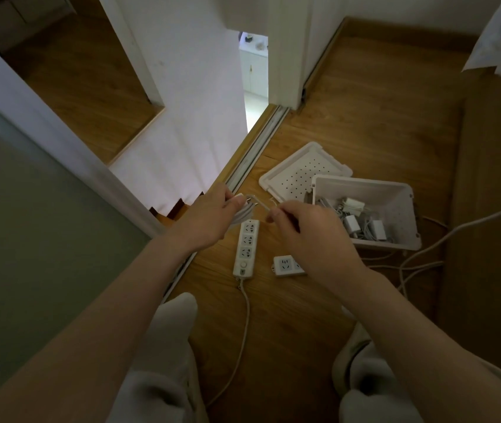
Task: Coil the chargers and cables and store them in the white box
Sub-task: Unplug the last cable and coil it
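My left hand (212,213) grips a coiled bundle of white cable (241,212) above the floor. My right hand (307,227) pinches the loose end of that cable (263,206), stretched between both hands. Below them a white power strip (245,248) lies on the wooden floor, its cord (244,325) trailing toward me. A small white socket block (287,265) lies beside it, partly under my right wrist. The white box (396,196) stands to the right, holding several white chargers and cables (362,219).
The box's perforated white lid (298,172) lies on the floor behind it. More white cables (426,248) run across the floor at the right. A sliding-door track (252,154) and white wall are on the left. My knees in light trousers are at the bottom.
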